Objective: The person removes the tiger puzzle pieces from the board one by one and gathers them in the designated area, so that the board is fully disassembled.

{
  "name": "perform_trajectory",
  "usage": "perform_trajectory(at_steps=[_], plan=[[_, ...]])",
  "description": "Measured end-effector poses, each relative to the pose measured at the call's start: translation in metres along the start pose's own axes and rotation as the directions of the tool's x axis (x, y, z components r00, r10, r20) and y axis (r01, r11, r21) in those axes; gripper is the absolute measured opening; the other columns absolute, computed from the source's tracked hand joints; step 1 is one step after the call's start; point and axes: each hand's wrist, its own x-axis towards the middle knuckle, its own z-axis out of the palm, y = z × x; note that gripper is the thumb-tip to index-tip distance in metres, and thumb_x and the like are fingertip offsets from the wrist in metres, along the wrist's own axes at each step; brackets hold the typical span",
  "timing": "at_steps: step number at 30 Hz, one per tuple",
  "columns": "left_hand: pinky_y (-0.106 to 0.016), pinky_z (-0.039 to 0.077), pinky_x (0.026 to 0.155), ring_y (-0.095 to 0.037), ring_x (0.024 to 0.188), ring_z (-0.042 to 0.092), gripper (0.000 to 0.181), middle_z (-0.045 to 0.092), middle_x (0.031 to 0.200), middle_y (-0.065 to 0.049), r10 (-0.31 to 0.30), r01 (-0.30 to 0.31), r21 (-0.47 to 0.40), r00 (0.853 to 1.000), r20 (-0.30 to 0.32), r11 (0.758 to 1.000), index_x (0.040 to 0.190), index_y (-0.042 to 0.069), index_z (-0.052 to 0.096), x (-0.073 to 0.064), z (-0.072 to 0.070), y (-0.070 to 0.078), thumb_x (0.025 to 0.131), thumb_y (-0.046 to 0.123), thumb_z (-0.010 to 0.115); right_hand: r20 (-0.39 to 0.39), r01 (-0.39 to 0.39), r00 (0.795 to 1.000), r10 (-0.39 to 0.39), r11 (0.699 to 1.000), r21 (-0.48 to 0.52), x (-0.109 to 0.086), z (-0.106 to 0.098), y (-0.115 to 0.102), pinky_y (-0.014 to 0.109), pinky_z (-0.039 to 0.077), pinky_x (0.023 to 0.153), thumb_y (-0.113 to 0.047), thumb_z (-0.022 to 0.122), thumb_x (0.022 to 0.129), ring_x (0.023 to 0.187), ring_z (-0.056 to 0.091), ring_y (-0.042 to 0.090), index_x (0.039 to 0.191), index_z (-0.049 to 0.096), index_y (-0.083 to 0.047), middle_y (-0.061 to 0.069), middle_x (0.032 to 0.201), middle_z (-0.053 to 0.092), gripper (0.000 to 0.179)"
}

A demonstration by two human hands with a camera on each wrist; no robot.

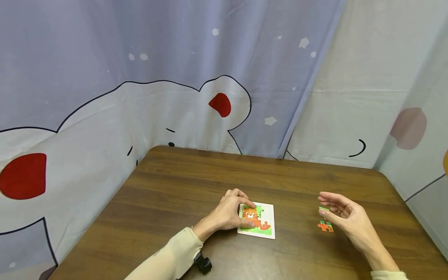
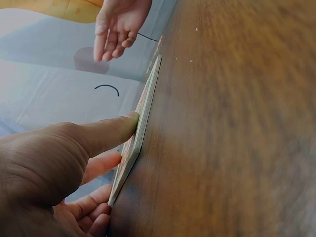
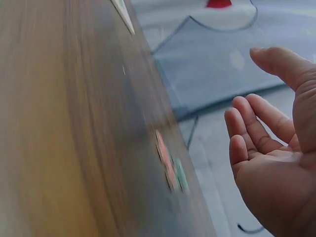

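Observation:
My left hand (image 1: 229, 212) rests on the left side of a square puzzle board (image 1: 268, 217) with a white frame. Its thumb and index finger press on the partly filled orange tiger picture (image 1: 252, 215); in the left wrist view the other fingers bend at the board's edge. To the right, my right hand (image 1: 351, 221) hovers with loosely bent fingers and a raised thumb, holding nothing. Under its fingertips lie loose puzzle pieces: an orange and green one (image 1: 326, 226) and a green one (image 1: 323, 210) partly hidden by the thumb. The right wrist view shows these pieces (image 3: 167, 163) edge-on, below the hand.
The brown wooden table (image 1: 168, 186) carries the board and pieces. Behind it hangs a cloth curtain (image 1: 189, 112) with white bear shapes and stars, meeting the table's far edge. A black strap fitting (image 1: 203, 263) sits at my left wrist.

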Motion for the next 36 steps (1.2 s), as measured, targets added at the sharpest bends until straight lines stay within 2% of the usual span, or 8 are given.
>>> perform_trajectory(at_steps=[5,7,9,12,14,17,26,36], plan=[[-0.040,0.042,0.104,-0.019,0.118,0.051,0.050,0.065,0.126,0.002,-0.002,0.002,-0.005,1.000,-0.001,1.000,0.122,0.025,0.087,0.000,0.001,0.001,0.076,0.036,0.105,0.045,0.016,0.999,-0.016,1.000,0.013,0.011,0.021,-0.011,0.019,0.055,0.094,-0.003,0.079,0.103,0.114,0.071,0.018,0.146,0.068,-0.003,0.001,0.128,0.077,0.045],[-0.040,0.042,0.104,-0.020,0.118,0.051,0.050,0.065,0.127,0.002,-0.003,0.003,-0.007,1.000,-0.001,1.000,0.122,0.025,0.087,0.001,0.001,0.001,0.077,0.037,0.104,0.056,0.015,0.998,-0.016,1.000,0.010,0.014,0.028,-0.014,0.020,0.057,0.079,-0.005,0.080,0.103,0.112,0.069,0.018,0.145,0.069,-0.005,0.004,0.128,0.077,0.044],[-0.040,0.042,0.104,-0.020,0.118,0.052,0.050,0.065,0.127,0.002,-0.003,0.003,-0.002,1.000,-0.004,1.000,0.122,0.025,0.087,0.001,0.000,0.002,0.076,0.037,0.104,0.066,0.017,0.998,-0.018,1.000,0.012,0.017,0.035,-0.016,0.020,0.057,0.079,-0.007,0.081,0.102,0.113,0.070,0.018,0.144,0.069,-0.006,0.009,0.129,0.076,0.043],[-0.041,0.042,0.104,-0.020,0.119,0.052,0.050,0.065,0.127,0.002,-0.003,0.003,0.003,1.000,-0.007,1.000,0.122,0.025,0.087,0.002,0.000,0.002,0.076,0.037,0.105,0.083,0.015,0.996,-0.017,1.000,0.016,0.021,0.045,-0.017,0.021,0.058,0.081,-0.009,0.082,0.102,0.114,0.070,0.020,0.143,0.070,-0.006,0.017,0.130,0.075,0.043],[-0.041,0.043,0.104,-0.021,0.119,0.052,0.050,0.066,0.127,0.002,-0.002,0.002,0.006,1.000,-0.008,1.000,0.122,0.025,0.087,0.001,-0.001,0.002,0.076,0.037,0.105,0.093,0.020,0.995,-0.022,1.000,0.025,0.023,0.052,-0.017,0.021,0.055,0.096,-0.009,0.082,0.101,0.117,0.071,0.023,0.143,0.070,-0.006,0.023,0.131,0.073,0.043],[-0.041,0.043,0.104,-0.021,0.119,0.053,0.050,0.067,0.127,0.001,0.004,-0.004,0.007,1.000,-0.007,1.000,0.121,0.024,0.087,0.001,-0.001,0.002,0.076,0.037,0.105,0.107,0.017,0.994,-0.021,0.999,0.034,0.024,0.060,-0.017,0.022,0.055,0.097,-0.009,0.083,0.101,0.116,0.071,0.025,0.142,0.070,-0.006,0.028,0.131,0.072,0.044],[-0.043,0.043,0.105,-0.021,0.119,0.053,0.050,0.066,0.127,0.001,-0.004,0.004,0.004,1.000,-0.002,1.000,0.120,0.025,0.087,0.002,-0.002,0.001,0.075,0.037,0.105,0.184,0.001,0.983,-0.011,0.999,0.052,0.025,0.086,-0.014,0.027,0.055,0.095,-0.011,0.087,0.098,0.116,0.070,0.029,0.144,0.067,0.001,0.022,0.130,0.073,0.052],[-0.041,0.044,0.103,-0.020,0.118,0.053,0.051,0.066,0.127,0.001,-0.013,0.013,0.013,1.000,0.004,1.000,0.121,0.025,0.087,0.002,-0.001,0.001,0.075,0.037,0.105,0.242,0.002,0.970,-0.005,1.000,0.014,0.020,0.111,-0.011,0.028,0.053,0.082,-0.017,0.092,0.093,0.102,0.067,0.025,0.136,0.074,-0.008,0.012,0.116,0.073,0.047]])
